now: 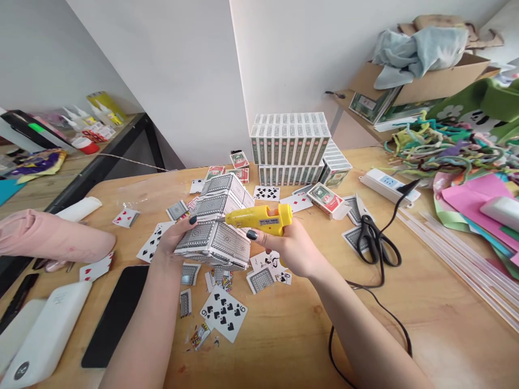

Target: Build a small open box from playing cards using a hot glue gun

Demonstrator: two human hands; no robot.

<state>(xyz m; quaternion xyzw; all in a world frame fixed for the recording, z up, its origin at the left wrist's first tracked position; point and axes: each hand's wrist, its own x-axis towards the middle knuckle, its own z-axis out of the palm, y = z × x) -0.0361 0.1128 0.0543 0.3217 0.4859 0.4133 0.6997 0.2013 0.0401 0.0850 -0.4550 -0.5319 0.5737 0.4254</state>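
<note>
My left hand [173, 237] grips the left side of a model built from playing cards [219, 229], with patterned grey card backs facing outward. It is held tilted above the table. In my right hand [294, 246] is a yellow hot glue gun [259, 219], its nozzle pointing left and meeting the model near a seam between two card sections. Whether glue is coming out cannot be made out. Below the model lie loose and cut cards, among them a nine of spades [224, 313] and a joker card [267, 262].
Stacked card boxes [290, 140] stand at the back. To the right are black scissors [377, 243], a power strip [389, 186], clear glue sticks [466, 265] and a black cord [391, 308]. A phone [115, 316], a white power bank [48, 329] and a pink roll [57, 237] lie left.
</note>
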